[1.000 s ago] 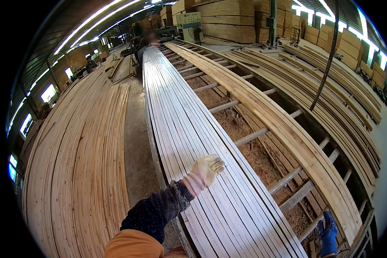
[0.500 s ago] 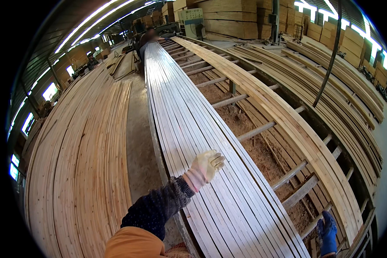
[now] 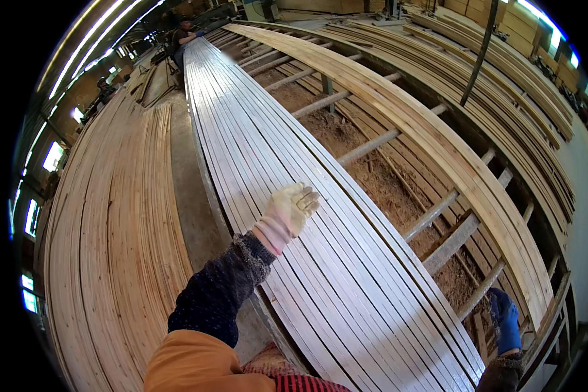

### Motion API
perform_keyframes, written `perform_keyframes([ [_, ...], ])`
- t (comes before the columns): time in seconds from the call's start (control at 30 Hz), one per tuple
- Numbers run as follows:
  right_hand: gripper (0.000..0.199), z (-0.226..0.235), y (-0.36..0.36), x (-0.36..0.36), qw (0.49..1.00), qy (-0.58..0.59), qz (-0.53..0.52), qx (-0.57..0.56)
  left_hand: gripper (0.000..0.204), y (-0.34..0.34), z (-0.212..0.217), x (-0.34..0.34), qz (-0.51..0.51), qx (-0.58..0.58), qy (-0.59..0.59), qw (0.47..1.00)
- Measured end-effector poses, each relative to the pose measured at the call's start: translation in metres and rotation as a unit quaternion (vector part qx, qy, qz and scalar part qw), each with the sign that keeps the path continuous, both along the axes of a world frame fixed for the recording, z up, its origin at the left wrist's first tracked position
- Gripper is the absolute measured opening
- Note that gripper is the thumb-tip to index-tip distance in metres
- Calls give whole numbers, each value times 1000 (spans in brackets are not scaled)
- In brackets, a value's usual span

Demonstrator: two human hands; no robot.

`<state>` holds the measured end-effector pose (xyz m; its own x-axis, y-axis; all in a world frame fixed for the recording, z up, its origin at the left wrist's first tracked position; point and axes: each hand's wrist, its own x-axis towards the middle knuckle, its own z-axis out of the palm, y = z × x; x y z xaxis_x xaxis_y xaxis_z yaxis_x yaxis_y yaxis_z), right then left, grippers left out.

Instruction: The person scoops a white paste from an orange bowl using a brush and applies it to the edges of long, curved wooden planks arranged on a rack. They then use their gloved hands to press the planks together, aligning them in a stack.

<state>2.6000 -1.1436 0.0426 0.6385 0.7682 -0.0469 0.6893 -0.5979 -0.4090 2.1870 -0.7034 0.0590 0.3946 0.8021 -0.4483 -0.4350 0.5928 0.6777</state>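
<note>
My left hand (image 3: 289,210), in a whitish glove, is over a long row of narrow strips (image 3: 268,157) packed side by side, their top faces pale and shiny. Its fingers are loosely bent with nothing visible in them; whether the palm touches the strips, I cannot tell. Farther right, my right hand (image 3: 505,323) wears a blue glove. It is beside a metal roller (image 3: 482,291) and the near end of some bare wooden boards (image 3: 438,144). Its fingers look loosely extended and hold nothing I can see.
At the row's far end stands another person (image 3: 181,40). Stacked bare boards (image 3: 104,228) lie on the left, past a strip of floor. Brown debris (image 3: 379,176) covers the ground under the rollers. On the right are more lumber piles (image 3: 490,85) and a slanting dark pole (image 3: 480,55).
The view has tilted down and shifted, so the strips and boards sit higher in it. My left hand remains over the strips, and my right hand stays by the roller.
</note>
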Motion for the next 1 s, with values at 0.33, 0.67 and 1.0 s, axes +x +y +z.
perform_keyframes([
  [0.33, 40, -55, -78, 22, 969, 208, -92, -95, 57, 9, -5, 27, -22, 46, 39, 998],
  [0.67, 40, -82, -110, 15, 954, 261, -21, -144, 53, 42, -49, 56, -13, 24, 67, 997],
  [1.0, 40, -64, -85, 47, 955, 224, 98, -171, 54, 30, -43, 91, -26, 72, 61, 995],
])
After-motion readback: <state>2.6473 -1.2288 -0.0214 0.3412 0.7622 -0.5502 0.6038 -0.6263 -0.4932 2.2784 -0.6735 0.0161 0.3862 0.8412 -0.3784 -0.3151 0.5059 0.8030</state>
